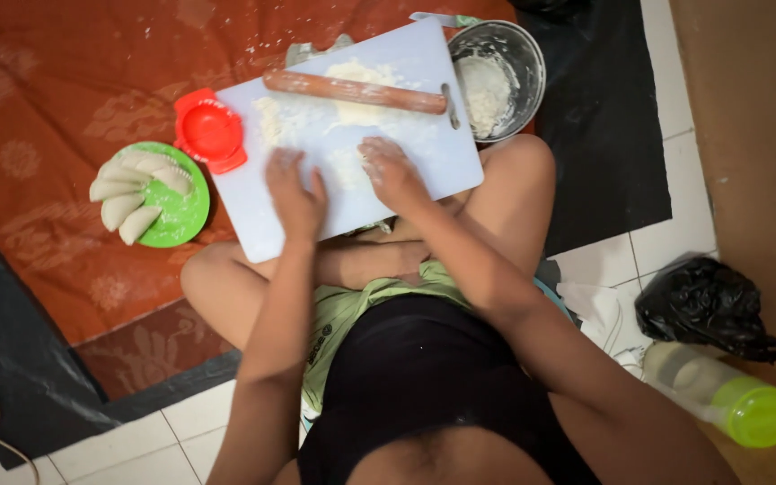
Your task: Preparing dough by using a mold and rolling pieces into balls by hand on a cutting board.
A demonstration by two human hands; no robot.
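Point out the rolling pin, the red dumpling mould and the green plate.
rolling pin (355, 91), head view, middle of the wooden barrel lying on the white board.
red dumpling mould (209, 131), head view, centre of its round cup.
green plate (187, 214), head view, bare floury part right of the shaped dumplings.

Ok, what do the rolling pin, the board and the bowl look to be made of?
Rolling pin: looks like wood, reddish-brown with a matte surface, dusted with flour. Board: probably plastic, a smooth, pale blue-white sheet with rounded corners and a slot handle. Bowl: metal, likely steel, going by its grey rim with a dull shine, with white flour or dough inside.
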